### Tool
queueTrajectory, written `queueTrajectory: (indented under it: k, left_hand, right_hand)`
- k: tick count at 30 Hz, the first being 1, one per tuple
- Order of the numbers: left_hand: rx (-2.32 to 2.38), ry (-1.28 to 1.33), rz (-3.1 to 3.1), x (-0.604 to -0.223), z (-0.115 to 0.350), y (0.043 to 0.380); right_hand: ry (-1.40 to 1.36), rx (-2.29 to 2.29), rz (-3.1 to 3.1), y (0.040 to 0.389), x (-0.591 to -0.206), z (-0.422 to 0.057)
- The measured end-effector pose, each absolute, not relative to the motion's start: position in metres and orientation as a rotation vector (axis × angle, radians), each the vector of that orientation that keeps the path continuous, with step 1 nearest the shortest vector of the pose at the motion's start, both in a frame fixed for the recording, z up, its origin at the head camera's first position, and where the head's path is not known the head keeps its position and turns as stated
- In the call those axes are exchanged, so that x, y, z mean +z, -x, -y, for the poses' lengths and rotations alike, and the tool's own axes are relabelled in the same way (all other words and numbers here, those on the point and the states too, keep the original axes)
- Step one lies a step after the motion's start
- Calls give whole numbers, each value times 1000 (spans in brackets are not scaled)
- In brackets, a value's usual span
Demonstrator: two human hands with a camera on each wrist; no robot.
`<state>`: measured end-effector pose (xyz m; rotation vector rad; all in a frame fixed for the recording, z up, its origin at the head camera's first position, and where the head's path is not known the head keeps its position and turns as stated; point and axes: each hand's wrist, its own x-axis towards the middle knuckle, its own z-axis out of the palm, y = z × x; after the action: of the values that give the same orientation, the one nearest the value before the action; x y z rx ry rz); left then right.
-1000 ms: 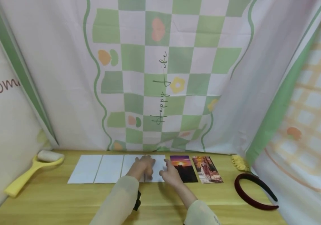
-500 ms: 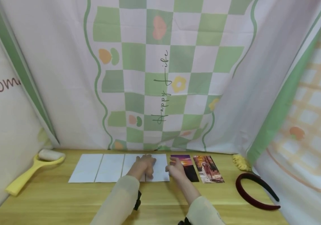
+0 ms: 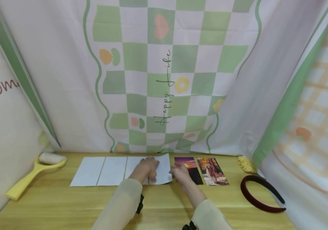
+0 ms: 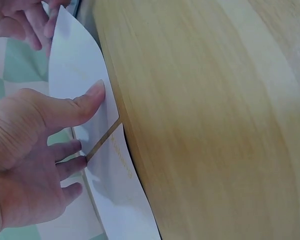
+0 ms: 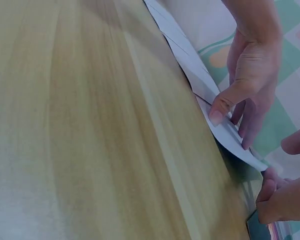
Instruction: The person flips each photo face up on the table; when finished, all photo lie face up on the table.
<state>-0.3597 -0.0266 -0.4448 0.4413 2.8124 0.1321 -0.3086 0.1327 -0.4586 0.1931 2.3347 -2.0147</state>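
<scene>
Several blank white cards [image 3: 115,171] lie side by side in a row on the table, with faint yellowish print on one in the left wrist view. My left hand [image 3: 146,167] rests over the right end of the row. Its thumb presses on the rightmost white card [image 4: 72,55], and the other fingers touch near the seam to its neighbour. At that card's right edge, my right hand [image 3: 181,174] pinches the edge with thumb and curled fingers. The card bows upward there, clear of the table at that end. A sunset photo card [image 3: 197,176] is partly hidden behind my right hand.
A photo card of a dog [image 3: 212,172] lies right of the sunset card. Farther right are a dark red headband [image 3: 248,195] and a yellow fringed item [image 3: 246,165]. A yellow-handled lint roller [image 3: 23,183] lies at the far left. Patterned cloth [image 3: 164,95] hangs behind the table.
My right hand has moved slightly right to the rightmost white card's edge, and that edge has risen from the table. My left hand has stayed on the row.
</scene>
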Motion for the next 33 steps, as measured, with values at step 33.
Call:
queueTrajectory:
  k: [33]
  left_hand:
    - [1708,-179,-2378,-442,4,372]
  right_hand:
    - [214,-2121,-2287,288,-476,-125]
